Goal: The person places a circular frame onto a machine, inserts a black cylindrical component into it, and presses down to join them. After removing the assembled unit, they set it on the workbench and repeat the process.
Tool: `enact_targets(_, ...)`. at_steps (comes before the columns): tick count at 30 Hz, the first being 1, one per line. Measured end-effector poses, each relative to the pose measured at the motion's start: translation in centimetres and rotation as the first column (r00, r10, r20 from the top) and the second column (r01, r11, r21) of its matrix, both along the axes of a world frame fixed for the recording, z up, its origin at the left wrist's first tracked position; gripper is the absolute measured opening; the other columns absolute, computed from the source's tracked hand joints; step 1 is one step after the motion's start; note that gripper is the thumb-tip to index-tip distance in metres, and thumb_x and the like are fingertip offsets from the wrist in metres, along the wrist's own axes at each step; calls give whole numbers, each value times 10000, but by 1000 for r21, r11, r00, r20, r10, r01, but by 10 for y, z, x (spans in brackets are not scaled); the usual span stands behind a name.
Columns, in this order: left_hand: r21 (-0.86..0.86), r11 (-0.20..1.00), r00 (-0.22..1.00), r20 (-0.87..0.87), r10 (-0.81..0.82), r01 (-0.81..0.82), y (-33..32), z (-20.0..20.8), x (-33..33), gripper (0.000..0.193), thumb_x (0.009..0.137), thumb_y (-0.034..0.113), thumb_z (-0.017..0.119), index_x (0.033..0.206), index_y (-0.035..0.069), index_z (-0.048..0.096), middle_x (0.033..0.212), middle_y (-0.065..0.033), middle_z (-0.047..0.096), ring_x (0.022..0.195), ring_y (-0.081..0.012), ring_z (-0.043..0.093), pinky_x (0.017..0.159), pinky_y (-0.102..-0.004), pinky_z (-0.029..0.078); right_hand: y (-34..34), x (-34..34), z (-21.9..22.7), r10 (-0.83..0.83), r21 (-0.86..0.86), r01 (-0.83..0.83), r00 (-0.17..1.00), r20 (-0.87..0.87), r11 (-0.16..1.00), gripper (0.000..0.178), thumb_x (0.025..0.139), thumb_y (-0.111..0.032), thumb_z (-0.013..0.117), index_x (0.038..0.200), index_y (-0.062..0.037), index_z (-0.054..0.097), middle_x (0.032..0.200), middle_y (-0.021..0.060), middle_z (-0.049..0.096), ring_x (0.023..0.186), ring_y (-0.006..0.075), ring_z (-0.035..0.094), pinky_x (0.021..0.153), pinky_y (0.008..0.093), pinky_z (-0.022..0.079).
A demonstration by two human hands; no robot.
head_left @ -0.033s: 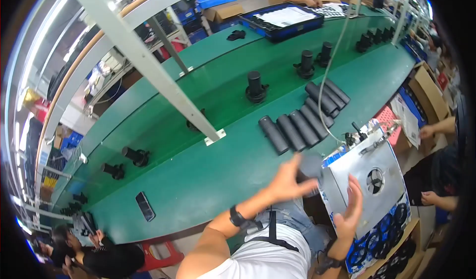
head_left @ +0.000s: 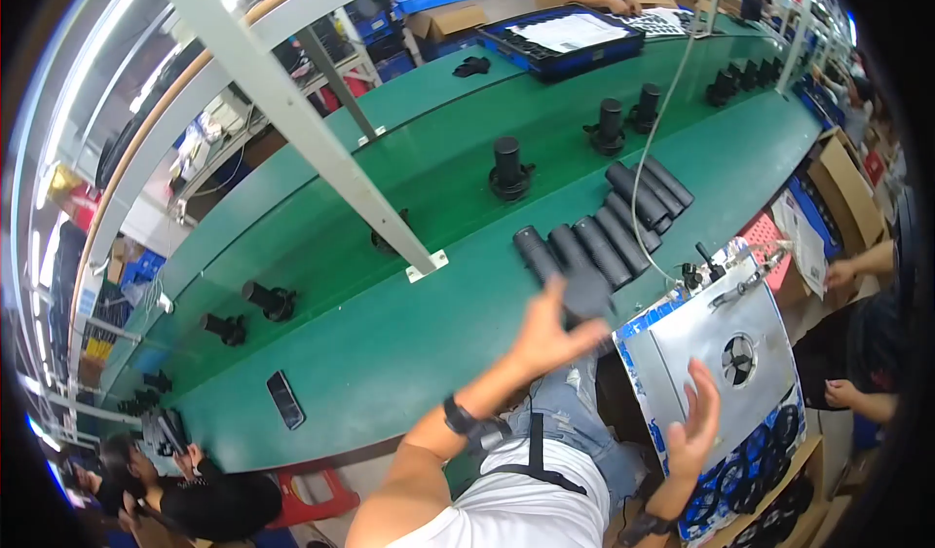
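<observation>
My left hand (head_left: 547,336) is closed around a dark cylindrical piece (head_left: 587,295), blurred by motion, near the bench's front edge. The piece looks like a black tube seen partly end-on. Just beyond it lie several black tubes (head_left: 596,248) side by side on the green bench. My right hand (head_left: 693,419) is raised over the metal-topped fixture (head_left: 672,339), fingers spread and nothing in them. A round opening with a dark spoked part (head_left: 740,360) shows in the fixture's plate, to the right of that hand.
Black cylinders on ringed bases (head_left: 507,168) stand along the green conveyor belt (head_left: 438,202). A slanted metal post (head_left: 321,139) meets the bench left of the tubes. A phone (head_left: 285,399) lies at left. A hose (head_left: 638,192) hangs beside the tubes. Co-workers (head_left: 852,304) are at right, left and back.
My left hand has moved left and slightly away from me, carrying the dark piece from beside the fixture toward the tubes. My right hand has shifted slightly, with its fingers still spread.
</observation>
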State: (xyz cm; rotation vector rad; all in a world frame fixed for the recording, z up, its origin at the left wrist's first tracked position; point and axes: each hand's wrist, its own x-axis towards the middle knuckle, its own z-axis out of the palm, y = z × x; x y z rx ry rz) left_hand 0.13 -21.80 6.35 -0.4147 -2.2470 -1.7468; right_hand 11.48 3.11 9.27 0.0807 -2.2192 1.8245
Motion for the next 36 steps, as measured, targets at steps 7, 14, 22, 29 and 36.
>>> enact_targets(7, -123, 667, 673, -7, 740, -735, -188, -66, -144, 651, 684, 314, 847, 1147, -28, 541, 1045, -149, 646, 923, -243, 617, 836, -381, 491, 66, 56, -44, -284, -168, 319, 937, 202, 933, 266, 855, -103, 633, 1078, 24, 566, 1035, 123, 659, 989, 182, 624, 887, 291, 464)
enact_targets(14, -291, 636, 636, 106, 764, -715, -234, -154, -211, 857, 668, 351, 850, 1331, 21, 418, 1186, -211, 613, 1079, -374, 600, 950, -433, 458, 132, 118, -90, -718, 115, 709, 689, 99, 696, 173, 864, -22, 601, 1035, -5, 583, 1016, 85, 638, 902, 145, 611, 757, 244, 481)
enact_targets(22, -226, 528, 567, -165, 807, -818, -201, -119, -174, 840, 767, 256, 778, 1401, -56, 325, 1423, -237, 374, 1328, -386, 361, 1092, -453, 319, 207, 148, -201, -840, 793, 425, 509, 189, 436, 742, 715, -254, 749, 1356, -32, 449, 1492, 228, 294, 1336, 433, 319, 1107, 455, 306)
enact_targets(29, -178, 791, 766, -442, 467, -585, -66, -55, -64, 532, 762, 32, 607, 1269, 2, 452, 1368, -202, 427, 1264, -364, 425, 1033, -439, 352, 203, 134, -223, -899, 816, 475, 422, 118, 329, 692, 651, -259, 784, 1250, -36, 519, 1408, 168, 387, 1272, 395, 387, 1054, 493, 354)
enact_targets(36, -106, 950, 923, -292, 252, -293, 31, -45, -8, 387, 732, 19, 606, 1114, 9, 546, 1300, -199, 482, 1201, -365, 477, 991, -426, 396, 201, 102, -185, -945, 905, 323, 262, 197, 278, 667, 609, -249, 810, 1178, -22, 547, 1349, 145, 431, 1236, 365, 408, 1032, 459, 361)
